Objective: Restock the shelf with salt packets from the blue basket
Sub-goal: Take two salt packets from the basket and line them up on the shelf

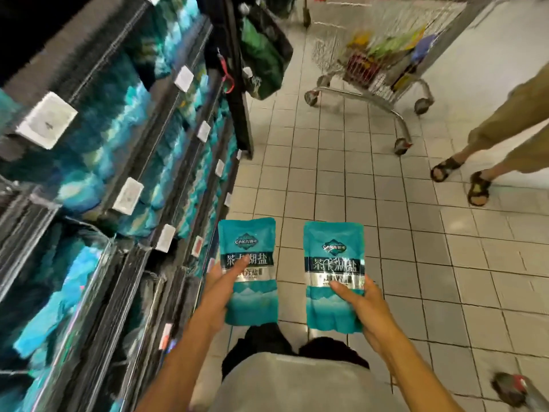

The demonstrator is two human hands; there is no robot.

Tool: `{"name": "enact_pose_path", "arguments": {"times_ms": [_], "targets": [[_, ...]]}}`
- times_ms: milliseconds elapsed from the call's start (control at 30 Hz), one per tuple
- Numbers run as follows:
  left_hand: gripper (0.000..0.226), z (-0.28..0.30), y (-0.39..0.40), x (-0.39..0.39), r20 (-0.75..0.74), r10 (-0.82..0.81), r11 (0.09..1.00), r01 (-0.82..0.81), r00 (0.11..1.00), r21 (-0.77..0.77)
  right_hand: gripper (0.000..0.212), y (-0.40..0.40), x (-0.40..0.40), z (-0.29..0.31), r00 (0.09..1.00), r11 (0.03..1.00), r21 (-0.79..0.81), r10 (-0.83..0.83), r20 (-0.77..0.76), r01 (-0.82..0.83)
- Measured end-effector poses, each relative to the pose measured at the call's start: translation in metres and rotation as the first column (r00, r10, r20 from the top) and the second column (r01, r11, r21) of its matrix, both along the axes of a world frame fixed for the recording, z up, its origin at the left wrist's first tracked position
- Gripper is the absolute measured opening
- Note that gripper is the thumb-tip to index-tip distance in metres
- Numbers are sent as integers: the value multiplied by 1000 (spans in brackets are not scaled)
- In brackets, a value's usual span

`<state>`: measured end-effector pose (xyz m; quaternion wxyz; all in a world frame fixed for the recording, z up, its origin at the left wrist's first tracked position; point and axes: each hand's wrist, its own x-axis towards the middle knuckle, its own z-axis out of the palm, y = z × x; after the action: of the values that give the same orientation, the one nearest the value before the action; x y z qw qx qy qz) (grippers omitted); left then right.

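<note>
While the dark, blurred shelf rack [124,162] runs along my left, my left hand [221,289] grips one upright teal plastic salt packet [249,263], nearer the rack; my right hand [361,307] grips a second teal packet [334,263] just beside it.

One head-worn camera (wide-angle, so edges bend) looks steeply down and forward along the aisle, close above both hands [297,301], the shelf [124,162] at left, tiled floor [371,179] ahead.

floor: pale square tiles [341,179] | left: dark shelving [166,120] | far: wire shopping cart [380,66]
</note>
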<state>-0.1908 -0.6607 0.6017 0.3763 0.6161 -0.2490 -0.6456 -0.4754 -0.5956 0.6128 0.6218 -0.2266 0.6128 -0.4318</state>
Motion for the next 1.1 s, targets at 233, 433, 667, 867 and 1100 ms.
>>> {"name": "enact_pose_path", "arguments": {"times_ms": [233, 433, 667, 867, 1100], "targets": [[75, 10, -131, -22, 28, -48, 998, 49, 998, -25, 46, -114, -22, 15, 995, 995, -22, -102, 7, 102], [90, 9, -247, -64, 46, -5, 999, 6, 999, -35, 42, -237, -73, 12, 997, 997, -38, -64, -34, 62], [89, 22, -359, -105, 51, 118, 991, -114, 992, -75, 39, -387, -123, 24, 995, 995, -64, 70, -70, -74], [77, 42, -444, -110, 59, 220, 970, -212, 974, -117, 35, -503, -120, 39, 987, 985, -76, 152, -59, -157], [67, 64, -558, -79, 27, 295, 934, -283, 955, -217, 49, -640, -76, 62, 964, 952, -154, 255, -76, -264]]}}
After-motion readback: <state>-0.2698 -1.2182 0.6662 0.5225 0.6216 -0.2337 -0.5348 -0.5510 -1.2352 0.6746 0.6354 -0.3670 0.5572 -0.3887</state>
